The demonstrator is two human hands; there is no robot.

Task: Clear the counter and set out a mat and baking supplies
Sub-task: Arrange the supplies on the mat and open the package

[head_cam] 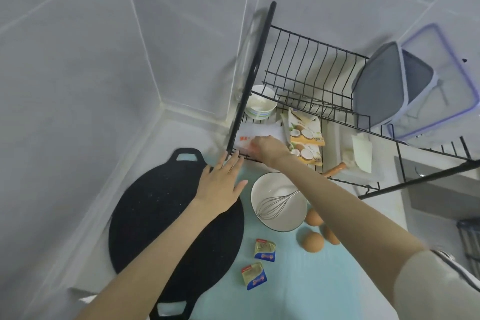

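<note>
Right hand (267,149) sits on the white packet (259,131) in the rack (311,60): fingers blurred, grip impossible to call, red print unreadable. The whisk (275,205) handle vanishes under the right forearm (350,210), which also covers part of two eggs (313,217). The black pan (168,215) has its near handle clipped by the bottom edge.

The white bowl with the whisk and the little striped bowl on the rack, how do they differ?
The wide white bowl with a dark rim sits on the light blue mat; the small white bowl with striped sides sits on the black wire rack. The wide bowl holds a metal whisk; the small one looks empty. The wide bowl looks larger. Both stand upright, white inside.
</note>
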